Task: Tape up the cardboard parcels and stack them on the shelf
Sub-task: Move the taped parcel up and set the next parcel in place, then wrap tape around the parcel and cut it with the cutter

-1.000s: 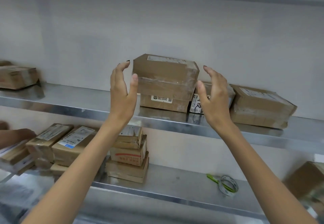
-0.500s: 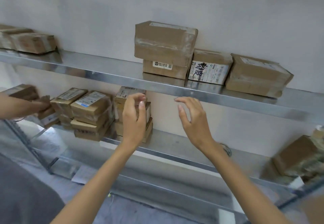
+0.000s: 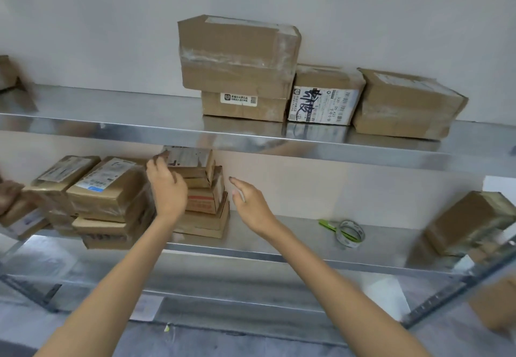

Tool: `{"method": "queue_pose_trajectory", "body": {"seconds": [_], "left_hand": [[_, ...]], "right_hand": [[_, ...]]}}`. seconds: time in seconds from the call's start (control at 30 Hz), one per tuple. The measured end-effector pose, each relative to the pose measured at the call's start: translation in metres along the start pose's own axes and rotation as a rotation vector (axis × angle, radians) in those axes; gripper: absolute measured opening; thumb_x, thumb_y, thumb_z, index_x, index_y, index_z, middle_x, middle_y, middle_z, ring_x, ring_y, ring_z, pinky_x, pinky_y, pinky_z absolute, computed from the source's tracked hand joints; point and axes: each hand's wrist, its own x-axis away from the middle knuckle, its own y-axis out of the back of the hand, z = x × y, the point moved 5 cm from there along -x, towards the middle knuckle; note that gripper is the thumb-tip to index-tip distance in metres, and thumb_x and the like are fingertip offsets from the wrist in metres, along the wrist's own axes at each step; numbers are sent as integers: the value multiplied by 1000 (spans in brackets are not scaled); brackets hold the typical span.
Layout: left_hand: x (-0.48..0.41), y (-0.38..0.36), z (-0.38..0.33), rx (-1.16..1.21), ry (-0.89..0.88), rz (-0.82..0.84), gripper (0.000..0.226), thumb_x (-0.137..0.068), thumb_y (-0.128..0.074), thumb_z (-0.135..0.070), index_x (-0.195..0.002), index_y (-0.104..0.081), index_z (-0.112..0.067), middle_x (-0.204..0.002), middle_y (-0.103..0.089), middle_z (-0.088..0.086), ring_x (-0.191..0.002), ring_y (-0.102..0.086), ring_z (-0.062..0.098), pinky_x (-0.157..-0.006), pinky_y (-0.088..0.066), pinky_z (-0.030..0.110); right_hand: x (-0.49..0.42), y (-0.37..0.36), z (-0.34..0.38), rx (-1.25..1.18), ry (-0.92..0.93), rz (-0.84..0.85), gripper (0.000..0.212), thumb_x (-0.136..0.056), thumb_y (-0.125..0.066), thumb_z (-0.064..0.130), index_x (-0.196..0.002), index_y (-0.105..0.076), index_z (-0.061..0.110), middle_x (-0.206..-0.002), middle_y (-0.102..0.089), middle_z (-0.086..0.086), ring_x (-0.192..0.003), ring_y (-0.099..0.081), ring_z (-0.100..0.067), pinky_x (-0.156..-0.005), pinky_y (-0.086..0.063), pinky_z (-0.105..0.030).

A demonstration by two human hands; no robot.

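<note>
On the lower steel shelf [image 3: 293, 233] stands a stack of small cardboard parcels [image 3: 206, 205]. My left hand [image 3: 167, 189] holds the left end of the top small parcel [image 3: 192, 161], fingers at its corner and thumb on its front. My right hand [image 3: 248, 203] hovers open just right of the stack and touches nothing. On the upper shelf [image 3: 111, 116] a large taped parcel [image 3: 237, 55] sits on a flatter box [image 3: 243, 105]. Beside them are a labelled box [image 3: 324, 102] and a brown box [image 3: 405, 105].
More taped parcels [image 3: 109, 189] are piled left of the small stack, and another person's hand [image 3: 8, 194] reaches in at the far left. A tape roll [image 3: 350, 233] with a green-handled tool lies on the lower shelf. A blurred box [image 3: 469, 222] stands far right.
Both hands came down from the large parcel on the upper shelf to the lower shelf. My left hand has reached the top small parcel, and the view tilted downward.
</note>
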Motion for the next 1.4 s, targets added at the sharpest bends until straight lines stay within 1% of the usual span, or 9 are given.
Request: {"method": "queue_pose_trajectory", "body": {"seconds": [0.2, 0.37, 0.5, 0.67, 0.83, 0.9, 1.03, 1.23, 1.4], "left_hand": [[-28, -13, 32, -87, 182, 40, 52, -85, -46, 11, -135, -40, 2, -136, -41, 26, -130, -37, 41, -111, -34, 50], [-31, -11, 27, 35, 108, 7, 62, -80, -39, 15, -137, -44, -8, -130, -47, 21, -126, -40, 37, -110, -34, 49], [-30, -8, 14, 85, 83, -39, 54, -81, -38, 15, -131, -50, -4, -124, -51, 23, -121, -44, 37, -108, -36, 48], [-13, -10, -13, 104, -2, -38, 36, -90, -40, 8, -121, -57, 0, -117, -53, 19, -114, -50, 30, -106, -39, 41], [18, -35, -41, 225, -152, -1, 36, -87, -43, 12, -110, -65, -4, -106, -58, 12, -104, -54, 29, -99, -45, 43], [40, -52, -55, 276, -247, 29, 48, -82, -42, 19, -114, -67, -7, -111, -61, 9, -105, -54, 25, -99, -42, 27], [96, -105, -54, 309, -294, 194, 57, -76, -42, 23, -116, -68, -9, -129, -56, 4, -123, -48, 16, -107, -30, 12], [168, -178, -5, 274, -180, 472, 59, -80, -41, 20, -123, -60, -16, -130, -57, 1, -123, -51, 15, -109, -36, 27], [175, -197, 29, 293, 129, 511, 32, -97, -47, 0, -126, -55, -9, -123, -56, 4, -113, -55, 17, -103, -43, 38]], "right_hand": [[-37, -34, 0, -121, -145, 76, 49, -100, -32, 10, -148, -25, 13, -150, -34, -8, -138, -30, -21, -105, -20, -17], [-49, -58, -6, -179, -162, 64, 48, -99, -37, 14, -145, -33, 25, -108, -48, 22, -118, -43, -15, -112, -30, -30], [-48, -54, -4, -300, -166, -30, 55, -98, -35, 8, -148, -28, 28, -144, -43, 8, -132, -39, -9, -106, -28, -12], [-34, -22, -10, -458, -145, -185, 51, -98, -34, -1, -145, -34, 19, -131, -37, 21, -127, -35, 5, -87, -20, 11], [-2, 18, -51, -550, -146, -389, 52, -97, -35, -4, -135, -46, 28, -140, -48, 13, -130, -43, -2, -112, -30, -21], [18, 36, -75, -571, -170, -471, 50, -95, -36, -6, -134, -52, 21, -135, -55, 8, -126, -48, -4, -109, -37, -27], [57, 52, -136, -534, -278, -557, 44, -93, -46, -5, -130, -55, 17, -131, -57, 0, -120, -53, -4, -105, -41, -25], [86, 42, -228, -341, -554, -485, 36, -96, -50, 10, -132, -50, 10, -130, -50, -10, -115, -48, -13, -100, -33, -22], [96, 42, -260, -322, -668, -357, 33, -97, -51, 20, -126, -55, 7, -124, -59, -9, -106, -53, -14, -90, -39, -21]]}}
